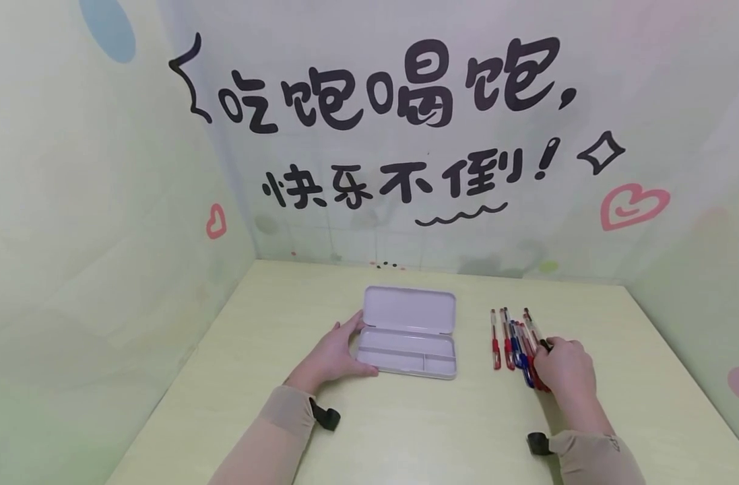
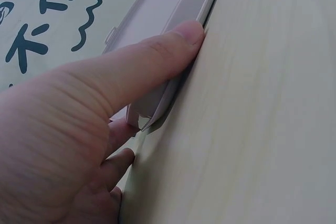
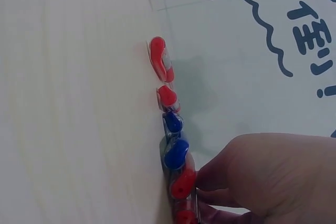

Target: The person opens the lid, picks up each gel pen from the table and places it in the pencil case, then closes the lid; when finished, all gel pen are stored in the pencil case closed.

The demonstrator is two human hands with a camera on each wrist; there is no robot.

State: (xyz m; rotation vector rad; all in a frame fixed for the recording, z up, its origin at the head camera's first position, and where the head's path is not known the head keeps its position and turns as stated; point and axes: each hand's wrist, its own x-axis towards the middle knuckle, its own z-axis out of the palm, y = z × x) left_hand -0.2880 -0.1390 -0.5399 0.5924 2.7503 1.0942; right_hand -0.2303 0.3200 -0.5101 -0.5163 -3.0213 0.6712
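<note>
Walls on two sides of both hands carry black Chinese lettering, readable as 吃饱喝饱 and 快乐不倒!, plus pink hearts and a star outline. Table is pale wood under both hands. Pencil case, grey, lies open just right of the left hand, lid flat on the far side, tray on the near side with a divider inside; no brand visible on it. Left hand fingers mostly straight, thumb pressed along the case's near-left corner, other fingers against its left end, so it steadies the case rather than wrapping it. Pens, red and blue caps, lie in a rough row side by side, directly ahead of and partly under the right hand, well to the right of the case. Right hand lies over the near ends of the rightmost pens, fingers curled down onto them; right wrist view shows fingertips touching a red-capped pen, but cannot tell whether any pen is actually pinched. No print legible on the pens.
</note>
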